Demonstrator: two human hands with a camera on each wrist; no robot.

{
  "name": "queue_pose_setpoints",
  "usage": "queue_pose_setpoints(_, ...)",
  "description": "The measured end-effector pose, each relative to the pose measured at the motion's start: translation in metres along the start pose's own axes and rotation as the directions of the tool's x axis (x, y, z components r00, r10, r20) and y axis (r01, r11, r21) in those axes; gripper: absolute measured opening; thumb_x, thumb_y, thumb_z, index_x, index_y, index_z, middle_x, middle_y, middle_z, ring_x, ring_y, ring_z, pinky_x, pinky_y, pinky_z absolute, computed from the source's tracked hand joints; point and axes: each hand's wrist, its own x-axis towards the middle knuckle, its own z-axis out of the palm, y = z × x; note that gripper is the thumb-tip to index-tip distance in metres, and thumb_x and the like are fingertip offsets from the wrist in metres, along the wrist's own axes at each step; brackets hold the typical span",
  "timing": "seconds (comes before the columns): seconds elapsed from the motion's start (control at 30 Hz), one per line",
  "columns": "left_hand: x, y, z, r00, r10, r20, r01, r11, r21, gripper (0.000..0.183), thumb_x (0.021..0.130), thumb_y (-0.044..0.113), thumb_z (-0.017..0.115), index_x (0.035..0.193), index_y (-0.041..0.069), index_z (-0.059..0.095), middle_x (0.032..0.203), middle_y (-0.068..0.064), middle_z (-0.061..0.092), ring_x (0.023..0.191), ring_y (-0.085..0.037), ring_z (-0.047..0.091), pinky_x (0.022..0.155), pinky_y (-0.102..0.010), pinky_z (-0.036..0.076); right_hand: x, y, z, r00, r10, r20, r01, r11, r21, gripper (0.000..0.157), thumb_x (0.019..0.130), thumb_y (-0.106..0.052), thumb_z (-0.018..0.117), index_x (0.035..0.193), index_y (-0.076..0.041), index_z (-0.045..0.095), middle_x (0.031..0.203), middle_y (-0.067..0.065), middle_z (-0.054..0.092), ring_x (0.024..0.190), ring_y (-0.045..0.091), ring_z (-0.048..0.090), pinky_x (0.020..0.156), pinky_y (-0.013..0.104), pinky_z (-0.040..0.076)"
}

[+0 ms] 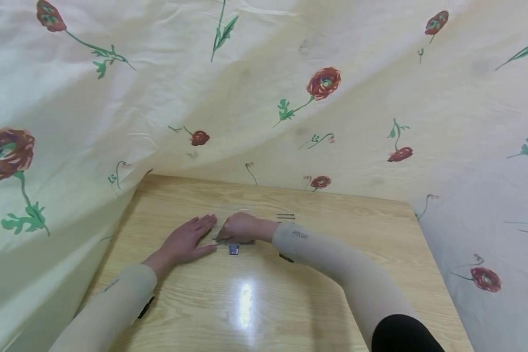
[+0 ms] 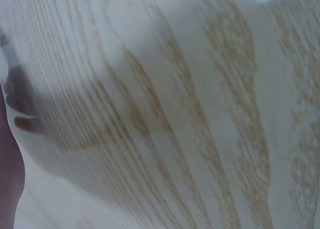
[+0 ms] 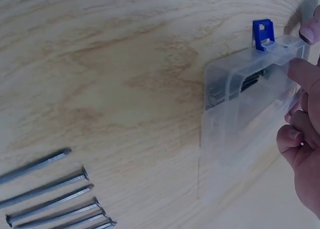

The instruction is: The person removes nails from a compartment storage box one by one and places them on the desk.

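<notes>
A clear plastic box (image 3: 235,79) with a blue latch (image 3: 263,34) on its near side holds dark metal nails (image 3: 252,80). Its lid (image 3: 240,139) lies folded open on the far side. My right hand (image 1: 242,228) is bent over the left end of the box, its fingers curled and one digit reaching inside; I cannot tell whether it pinches anything. My left hand (image 1: 187,242) rests flat on the table just left of the box, fingers straight. Its thumb (image 3: 310,31) is spread to the near left corner of the box.
Several loose nails (image 3: 45,187) lie side by side on the wooden table (image 1: 193,303), right of the box and partly behind my right forearm in the head view. A flowered cloth (image 1: 246,98) hangs behind the table and along its sides.
</notes>
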Motion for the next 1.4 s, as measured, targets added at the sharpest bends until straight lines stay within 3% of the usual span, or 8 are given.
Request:
queue_pose_setpoints(0.3, -0.0007, 0.0009, -0.0008, 1.000, 0.006, -0.009, -0.006, 1.000, 0.003, 0.087, 0.101, 0.054, 0.067, 0.166, 0.005, 0.036, 0.171, -0.009, 0.037, 0.158, -0.029, 0.037, 0.132, -0.047, 0.027, -0.0005, -0.0009, 0.0023, 1.000, -0.003, -0.026, 0.005, 0.998, 0.056, 0.029, 0.103, -0.023, 0.073, 0.131, -0.016, 0.076, 0.125, -0.003, 0.078, 0.111, 0.011, 0.076, 0.098, 0.019, 0.058)
queue_pose_setpoints(0.87, -0.0009, 0.0021, -0.0017, 1.000, -0.007, -0.005, 0.007, 1.000, 0.003, 0.086, 0.101, 0.055, 0.067, 0.166, 0.006, 0.036, 0.171, -0.008, 0.038, 0.158, -0.028, 0.037, 0.132, -0.047, 0.027, 0.0034, 0.0003, 0.0084, 0.998, -0.004, -0.060, 0.006, 0.999, 0.043, 0.015, 0.103, -0.023, 0.073, 0.116, -0.017, 0.079, 0.108, -0.004, 0.081, 0.094, 0.009, 0.077, 0.085, 0.020, 0.061)
queue_pose_setpoints(1.4, -0.0008, 0.0053, -0.0030, 1.000, -0.012, -0.005, 0.012, 1.000, -0.018, 0.086, 0.101, 0.053, 0.067, 0.166, 0.005, 0.037, 0.171, -0.010, 0.039, 0.158, -0.029, 0.037, 0.132, -0.047, 0.026, 0.0044, -0.0029, 0.0036, 1.000, -0.016, 0.001, 0.016, 0.996, -0.082, 0.017, 0.108, -0.027, 0.067, 0.116, -0.015, 0.075, 0.102, -0.003, 0.080, 0.086, 0.009, 0.076, 0.078, 0.021, 0.062)
